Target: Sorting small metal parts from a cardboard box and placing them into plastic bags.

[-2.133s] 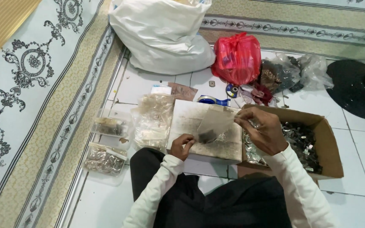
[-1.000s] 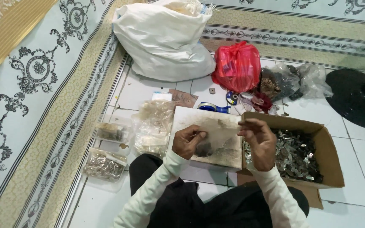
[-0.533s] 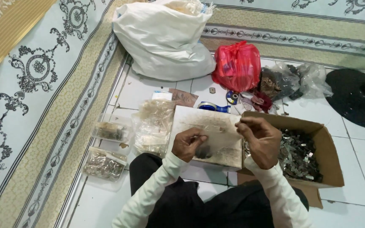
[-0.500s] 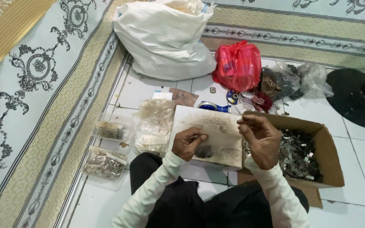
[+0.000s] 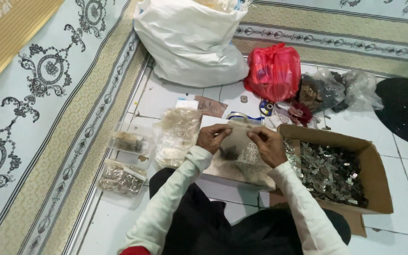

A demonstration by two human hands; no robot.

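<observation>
My left hand (image 5: 212,137) and my right hand (image 5: 269,144) hold up a small clear plastic bag (image 5: 239,146) between them, each pinching a top corner. A clump of small metal pieces sits inside the bag. Beneath the bag lies a flat cardboard sheet (image 5: 223,166) resting over my lap. To the right stands an open cardboard box (image 5: 373,165) filled with small shiny metal parts.
Clear bags and trays of small parts (image 5: 121,180) lie at the left on the white tiles. A big white sack (image 5: 190,42), a red plastic bag (image 5: 274,72), more clear bags (image 5: 336,89) and a tape roll (image 5: 238,116) sit beyond. A patterned carpet (image 5: 38,94) borders the left.
Both hands left the cardboard sheet and the small pile on it and rose together. They now hold a clear bag with metal pieces stretched between them.
</observation>
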